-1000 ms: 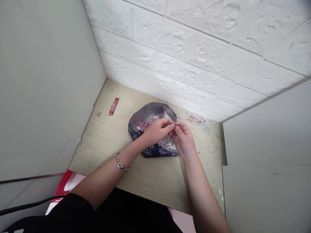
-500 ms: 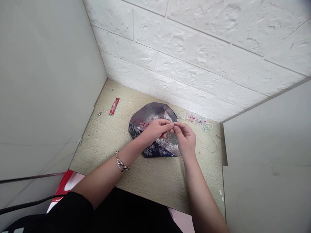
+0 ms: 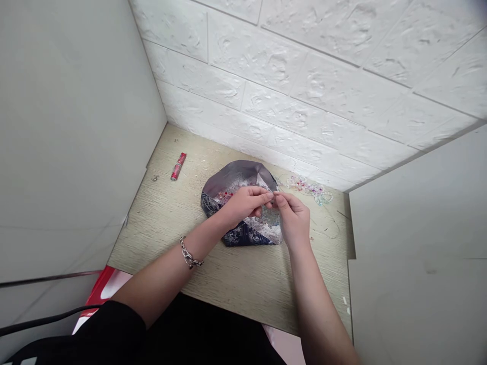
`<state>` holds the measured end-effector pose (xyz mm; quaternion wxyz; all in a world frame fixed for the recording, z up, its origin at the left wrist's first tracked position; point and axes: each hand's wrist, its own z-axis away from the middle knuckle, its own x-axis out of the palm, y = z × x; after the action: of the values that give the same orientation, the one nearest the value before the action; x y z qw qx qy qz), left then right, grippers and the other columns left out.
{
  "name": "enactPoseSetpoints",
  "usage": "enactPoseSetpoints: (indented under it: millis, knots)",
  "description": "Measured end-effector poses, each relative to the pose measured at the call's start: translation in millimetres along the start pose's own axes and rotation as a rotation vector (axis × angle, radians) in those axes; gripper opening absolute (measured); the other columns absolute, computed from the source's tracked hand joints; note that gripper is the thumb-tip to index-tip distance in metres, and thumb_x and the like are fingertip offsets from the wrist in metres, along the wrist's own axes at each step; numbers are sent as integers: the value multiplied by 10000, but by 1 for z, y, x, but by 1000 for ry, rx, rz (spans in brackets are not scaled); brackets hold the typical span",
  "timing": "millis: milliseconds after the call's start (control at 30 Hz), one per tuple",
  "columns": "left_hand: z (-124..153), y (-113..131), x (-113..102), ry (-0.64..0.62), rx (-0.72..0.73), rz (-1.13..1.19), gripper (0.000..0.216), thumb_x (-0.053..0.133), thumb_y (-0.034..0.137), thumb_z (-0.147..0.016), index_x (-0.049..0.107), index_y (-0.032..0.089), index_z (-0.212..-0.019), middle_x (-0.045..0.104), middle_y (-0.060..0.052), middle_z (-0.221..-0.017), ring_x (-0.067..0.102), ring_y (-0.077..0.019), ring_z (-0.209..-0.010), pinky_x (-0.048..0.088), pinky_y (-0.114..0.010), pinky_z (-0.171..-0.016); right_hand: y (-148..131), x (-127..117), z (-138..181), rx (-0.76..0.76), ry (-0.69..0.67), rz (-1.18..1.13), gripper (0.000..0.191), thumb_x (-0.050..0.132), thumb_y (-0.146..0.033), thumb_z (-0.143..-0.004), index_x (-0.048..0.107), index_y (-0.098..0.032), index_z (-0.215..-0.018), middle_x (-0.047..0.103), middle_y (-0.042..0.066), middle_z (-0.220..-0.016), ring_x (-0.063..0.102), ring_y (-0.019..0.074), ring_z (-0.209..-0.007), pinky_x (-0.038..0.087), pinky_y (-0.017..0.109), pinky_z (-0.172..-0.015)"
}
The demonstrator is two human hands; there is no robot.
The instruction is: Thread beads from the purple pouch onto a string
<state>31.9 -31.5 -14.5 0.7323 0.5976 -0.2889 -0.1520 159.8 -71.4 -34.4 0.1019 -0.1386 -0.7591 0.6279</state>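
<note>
Above an open dark fabric pouch (image 3: 243,235), my left hand (image 3: 249,203) and my right hand (image 3: 293,215) meet with their fingertips pinched. Whatever they pinch is too small to make out. Loose clear beads (image 3: 268,217) and some red beads (image 3: 227,194) lie on the pouch's silvery inner side. My hands and left wrist cover part of it. Strung beads in pink, purple and pale green (image 3: 312,188) lie on the table to the right of the pouch.
A red cylinder (image 3: 178,167), perhaps a thread roll, lies at the left of the wooden table (image 3: 163,223). Small metallic bits (image 3: 154,178) sit near the left edge. A thin thread (image 3: 338,228) curls at the right. White brick-patterned wall (image 3: 274,101) and grey panels enclose the table.
My right hand has shifted slightly to the right, opening a small gap between the fingertips of the two hands. My left hand stays nearly in place.
</note>
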Motion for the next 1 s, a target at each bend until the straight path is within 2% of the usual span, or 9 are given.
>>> enactPoseSetpoints:
  millis: [133, 267, 467, 667, 1000]
  knots:
    - [0, 0, 0, 1, 13, -1, 270, 510, 387, -704, 521, 125, -643, 463, 24, -527, 348, -15, -391, 197, -169, -372, -1, 7, 1, 159, -10, -252, 194, 599, -339, -649, 630, -192, -772, 615, -4, -659, 547, 106, -595, 458, 293, -630]
    - [0, -1, 0, -4, 14, 5, 261, 502, 380, -711, 517, 126, -652, 477, 18, -542, 345, -15, -387, 188, -172, -368, -7, 12, 3, 230, 6, -404, 173, 620, -326, -627, 628, -197, -743, 615, -16, -658, 541, 90, -575, 454, 275, -614]
    - [0, 1, 2, 4, 11, 36, 238, 516, 351, -703, 523, 118, -651, 504, 10, -618, 371, -5, -398, 199, -171, -367, -6, 14, 4, 265, 10, -437, 183, 634, -327, -611, 633, -198, -740, 604, -26, -618, 526, 80, -545, 449, 268, -597]
    - [1, 2, 3, 15, 12, 57, 240, 515, 347, -706, 517, 113, -653, 489, 14, -608, 364, -1, -396, 217, -167, -373, -4, 16, 5, 288, 11, -504, 181, 646, -307, -604, 634, -200, -749, 611, -27, -638, 526, 72, -545, 452, 252, -593]
    - [1, 0, 6, 60, -6, 115, 206, 526, 310, -696, 523, 109, -653, 494, 12, -616, 385, -8, -457, 267, -159, -431, 1, 19, 7, 312, -30, -576, 177, 597, -324, -662, 601, -218, -803, 595, -26, -682, 521, 77, -573, 445, 240, -556]
